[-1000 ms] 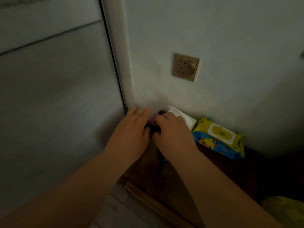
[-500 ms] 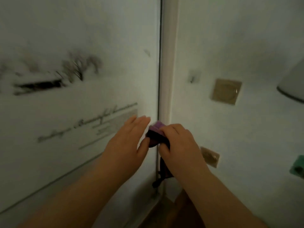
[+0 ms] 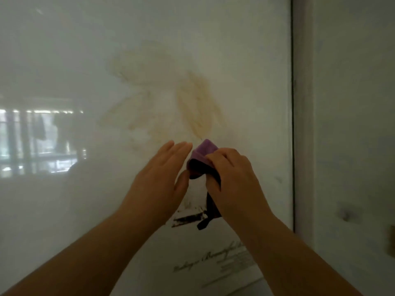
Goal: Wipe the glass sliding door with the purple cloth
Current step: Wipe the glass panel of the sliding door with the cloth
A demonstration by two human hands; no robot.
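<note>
Right hand [image 3: 234,180]: grip clenched round bunched purple cloth [image 3: 203,153], in front of the glass sliding door [image 3: 64,60]; tail dangles below grip. Left hand [image 3: 162,178]: grip released, fingers straight, just beside. Cloth likely soft, light, floppy; hold the wadded fold.

The glass sliding door [image 3: 64,210] bears a tan leaf print [image 3: 198,107] and dark script lettering [image 3: 213,259].

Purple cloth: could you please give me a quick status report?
Right hand grips purple cloth; left hand open beside it. Cloth up before glass sliding door. Nothing blocking.
</note>
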